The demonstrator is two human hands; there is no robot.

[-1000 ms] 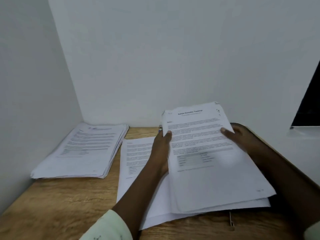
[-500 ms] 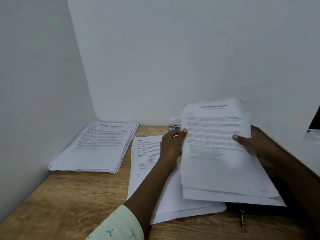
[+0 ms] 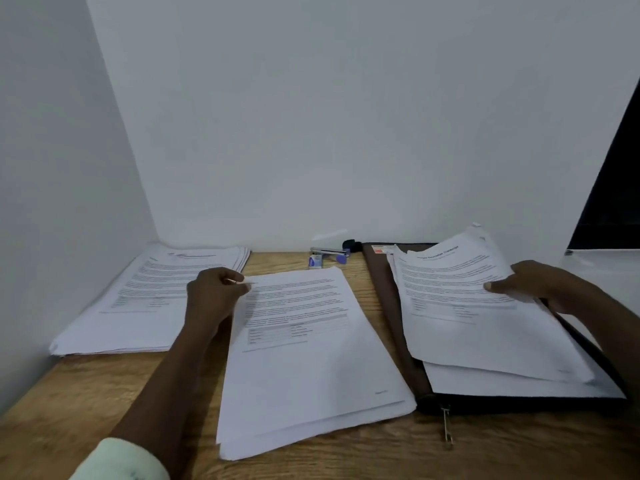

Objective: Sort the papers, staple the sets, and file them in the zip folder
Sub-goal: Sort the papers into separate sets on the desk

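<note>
**Fingers**
- Left hand [image 3: 213, 296]: the fingers [image 3: 232, 277] are curled inward and pinch the far left corner of the top sheet of the middle stack [image 3: 311, 355].
- Right hand [image 3: 543, 284]: the thumb [image 3: 498, 286] lies on top of the set of papers [image 3: 464, 306] at its right edge. The other fingers are under the sheets and hidden. The grip holds the set tilted, with its far edge raised.

**Position of task items**
- The set of papers is above the open zip folder [image 3: 382, 306], over a white sheet [image 3: 485, 384] that lies inside the folder.
- The zipper pull [image 3: 446, 427] rests on the desk [image 3: 86, 393] at the folder's near edge.
- The middle stack lies flat, just left of the folder.
- A thicker left stack [image 3: 152, 306] sits in the corner against the wall.
- A stapler [image 3: 329, 252] and a small staple box [image 3: 315, 261] stand at the back edge, between the left stack and the folder.

**Surface and room**
- The desk is wood-grain and is enclosed by plain white walls [image 3: 346, 116].
- A dark opening [image 3: 616, 188] is at the far right.
- A pale sleeve [image 3: 121, 460] covers the left forearm.

**Change from earlier frame**
- Half a second ago both hands gripped the set above the middle stack.
- The left hand has released the set and moved to the stack's corner.
- The right hand alone has carried the set rightward over the folder.
</note>
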